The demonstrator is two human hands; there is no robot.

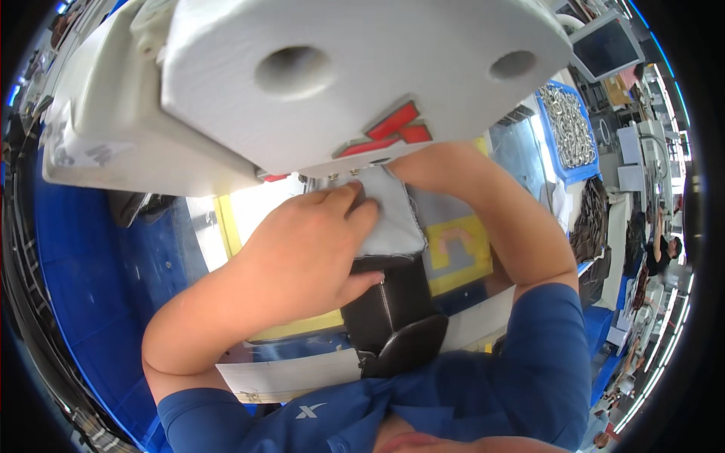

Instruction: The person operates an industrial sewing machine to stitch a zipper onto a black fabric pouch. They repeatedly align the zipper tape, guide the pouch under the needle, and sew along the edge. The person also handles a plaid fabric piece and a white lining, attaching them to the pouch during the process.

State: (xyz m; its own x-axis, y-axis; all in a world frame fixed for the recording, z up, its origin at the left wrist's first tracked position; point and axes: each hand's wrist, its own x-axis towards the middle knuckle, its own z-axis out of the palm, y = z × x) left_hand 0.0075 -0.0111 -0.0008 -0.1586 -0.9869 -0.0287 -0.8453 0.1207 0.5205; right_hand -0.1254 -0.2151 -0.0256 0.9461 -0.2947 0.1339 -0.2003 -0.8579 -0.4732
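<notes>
A black zippered pouch (393, 302) with a light grey lining piece (389, 223) lies below a large white machine head (355, 83), probably a sewing machine. My left hand (310, 241) rests on the lining with its fingers apart and pressing down. Its thumb reaches the black part, beside the zipper (387, 302). My right hand (419, 164) is at the far right corner of the lining, and its fingers are hidden under the machine head. Also hidden there is the far edge of the lining.
Yellow tape (461, 253) marks the work surface around the pouch. On the right, a blue tray (593, 162) holds many small metal fittings, with dark pieces (591, 219) piled nearer. Blue panels (83, 264) stand on the left. A screen (608, 47) and other people are farther right.
</notes>
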